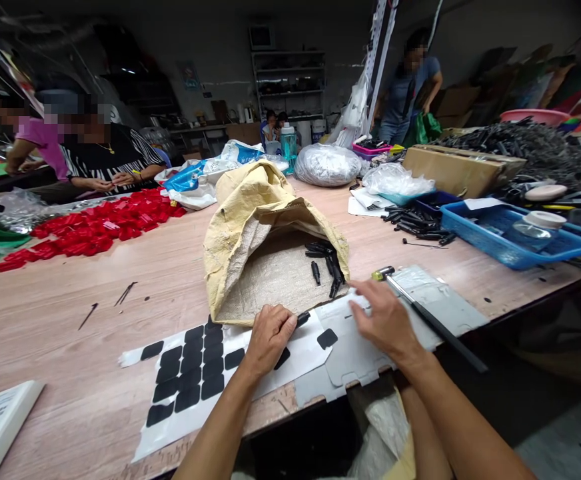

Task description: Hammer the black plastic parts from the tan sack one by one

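My left hand [269,339] is closed around a small black tube-shaped part [303,319], whose end sticks out past the thumb. It rests over a white backing sheet [300,370] with rows of black rounded-square stickers [189,379]. To the right, my right hand [383,319] hovers over a grey flat board [340,360] with thumb and fingers apart and nothing visible between them. In front of both hands lies a yellow woven sack [230,247], its mouth towards me. Several similar black parts [338,270] lie inside at its right edge.
A hammer [430,320] with a black grip lies on the board at right. Beyond are a blue tray [515,247], a cardboard box [455,170] and heaped black parts [530,147]. Red pieces [100,227] cover the left side, where a co-worker [110,157] sits.
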`<move>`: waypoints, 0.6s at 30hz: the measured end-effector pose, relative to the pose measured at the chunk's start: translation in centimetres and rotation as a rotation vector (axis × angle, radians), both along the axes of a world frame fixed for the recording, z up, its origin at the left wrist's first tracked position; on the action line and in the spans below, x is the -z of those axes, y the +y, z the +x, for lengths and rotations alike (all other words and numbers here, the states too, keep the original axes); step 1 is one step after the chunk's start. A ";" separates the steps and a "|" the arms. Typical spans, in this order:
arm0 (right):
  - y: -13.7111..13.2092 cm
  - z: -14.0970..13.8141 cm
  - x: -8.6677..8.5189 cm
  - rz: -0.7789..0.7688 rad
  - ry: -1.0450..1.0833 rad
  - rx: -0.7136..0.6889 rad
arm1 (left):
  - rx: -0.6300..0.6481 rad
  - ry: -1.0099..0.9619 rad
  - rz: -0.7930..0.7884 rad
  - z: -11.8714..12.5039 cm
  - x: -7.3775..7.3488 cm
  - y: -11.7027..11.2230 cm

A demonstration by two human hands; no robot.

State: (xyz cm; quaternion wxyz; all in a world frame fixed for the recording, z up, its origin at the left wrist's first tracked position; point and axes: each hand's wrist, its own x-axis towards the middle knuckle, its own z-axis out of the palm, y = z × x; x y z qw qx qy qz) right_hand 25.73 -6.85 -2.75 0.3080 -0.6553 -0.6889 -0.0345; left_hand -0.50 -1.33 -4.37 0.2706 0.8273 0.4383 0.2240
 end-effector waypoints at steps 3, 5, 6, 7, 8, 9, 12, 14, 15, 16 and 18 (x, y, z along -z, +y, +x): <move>0.5 -3.7 -1.3 -0.105 0.012 -0.343 | 0.009 0.014 0.014 -0.1 0.1 0.0; 1.0 -5.3 -1.6 -0.127 -0.098 -0.440 | 0.017 0.032 0.032 -0.1 0.2 0.0; 1.3 -5.8 -1.6 -0.137 -0.167 -0.460 | 0.020 0.039 0.041 -0.2 0.2 0.0; 1.6 -6.2 -1.5 -0.149 -0.233 -0.469 | 0.023 0.043 0.048 -0.2 0.3 0.0; 1.8 -6.4 -1.4 -0.160 -0.288 -0.472 | 0.025 0.044 0.050 -0.2 0.3 -0.1; 2.0 -6.5 -1.3 -0.166 -0.328 -0.474 | 0.027 0.045 0.049 -0.2 0.3 -0.1; 2.5 -6.3 -1.2 -0.168 -0.355 -0.517 | 0.036 0.044 0.041 -0.2 0.3 -0.2; 2.7 -6.2 -1.0 -0.165 -0.330 -0.568 | 0.043 0.037 0.038 -0.2 0.3 -0.2; 2.8 -6.2 -0.8 -0.160 -0.315 -0.590 | 0.046 0.032 0.036 -0.2 0.3 -0.2; 2.9 -6.3 -0.6 -0.153 -0.299 -0.607 | 0.051 0.026 0.034 -0.2 0.3 -0.1; 2.9 -6.6 0.0 -0.131 -0.263 -0.612 | 0.063 0.018 0.030 -0.3 0.4 -0.1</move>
